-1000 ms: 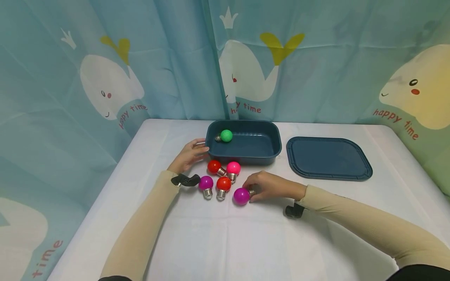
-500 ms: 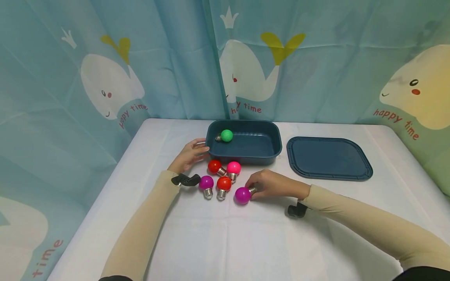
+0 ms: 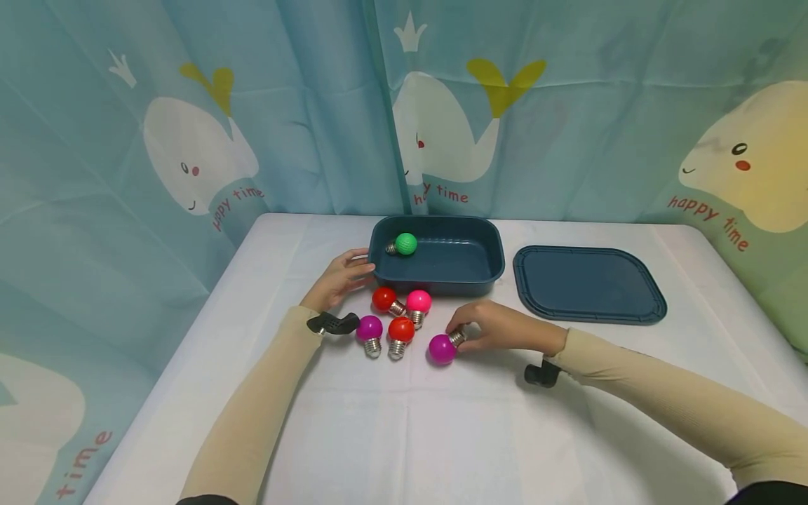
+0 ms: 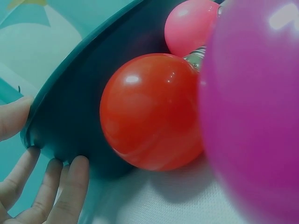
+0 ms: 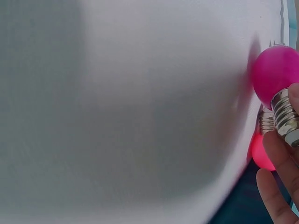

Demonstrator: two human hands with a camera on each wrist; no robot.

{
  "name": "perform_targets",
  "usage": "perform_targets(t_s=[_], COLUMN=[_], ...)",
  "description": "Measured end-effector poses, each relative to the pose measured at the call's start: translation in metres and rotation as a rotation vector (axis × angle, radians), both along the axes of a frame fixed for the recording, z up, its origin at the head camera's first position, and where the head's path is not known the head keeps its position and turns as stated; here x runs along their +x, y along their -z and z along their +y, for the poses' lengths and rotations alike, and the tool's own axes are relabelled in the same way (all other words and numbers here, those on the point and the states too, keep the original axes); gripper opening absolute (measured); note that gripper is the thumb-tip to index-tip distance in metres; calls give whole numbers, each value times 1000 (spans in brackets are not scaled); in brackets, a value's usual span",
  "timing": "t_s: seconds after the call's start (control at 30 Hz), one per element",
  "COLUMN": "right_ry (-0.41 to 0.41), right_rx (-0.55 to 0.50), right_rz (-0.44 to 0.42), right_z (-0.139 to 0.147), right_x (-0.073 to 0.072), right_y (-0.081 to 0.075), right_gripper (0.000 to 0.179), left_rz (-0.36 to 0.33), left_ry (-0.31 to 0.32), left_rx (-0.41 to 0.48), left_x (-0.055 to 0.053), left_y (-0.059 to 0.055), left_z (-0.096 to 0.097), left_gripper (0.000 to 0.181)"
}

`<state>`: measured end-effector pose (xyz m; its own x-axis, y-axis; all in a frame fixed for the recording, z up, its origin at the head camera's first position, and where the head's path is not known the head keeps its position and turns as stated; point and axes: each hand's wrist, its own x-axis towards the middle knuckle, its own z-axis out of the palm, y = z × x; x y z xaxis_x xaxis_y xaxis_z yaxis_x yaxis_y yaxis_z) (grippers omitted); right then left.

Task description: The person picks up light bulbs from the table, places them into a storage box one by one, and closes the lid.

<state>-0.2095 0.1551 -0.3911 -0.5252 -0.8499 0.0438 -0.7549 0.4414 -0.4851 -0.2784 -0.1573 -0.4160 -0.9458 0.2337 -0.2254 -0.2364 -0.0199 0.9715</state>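
My right hand (image 3: 505, 327) pinches a purple light bulb (image 3: 442, 349) by its metal screw base, with the round end toward the left. In the right wrist view thumb and fingertips meet that screw base (image 5: 284, 112). My left hand (image 3: 342, 279) touches the left end of a dark blue box (image 3: 435, 288), its fingers fairly straight against the outer wall. Inside the box lies a green bulb (image 3: 406, 244). Just in front of it, on the table, are two red bulbs (image 3: 384, 299), a pink bulb (image 3: 419, 301) and another purple bulb (image 3: 369, 328).
A flat dark blue lid (image 3: 590, 284) lies to the right of the box. Everything stands on a white-covered table (image 3: 404, 435). Behind and to the left hangs a light blue curtain (image 3: 315, 105) with whale prints.
My right hand has drawn slightly right with the purple bulb, away from the other bulbs, and the bulb's base has tilted up a little. My left hand has stayed at the box.
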Motion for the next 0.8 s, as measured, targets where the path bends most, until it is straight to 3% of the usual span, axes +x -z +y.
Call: perform_targets(t_s=[0.13, 0.37, 0.8], right_ry=[-4, -2, -4], right_rx=[1, -11, -77], right_rz=[5, 37, 156], right_z=[1, 3, 9], right_x=[0, 0, -8], right_y=[-3, -15, -39], right_gripper=[27, 27, 26], left_rz=[-9, -86, -70], left_ry=[-4, -35, -29], left_rx=[0, -16, -24], left_x=[0, 1, 1], left_y=[-1, -7, -8], left_z=[1, 5, 5], left_gripper=[57, 56, 56])
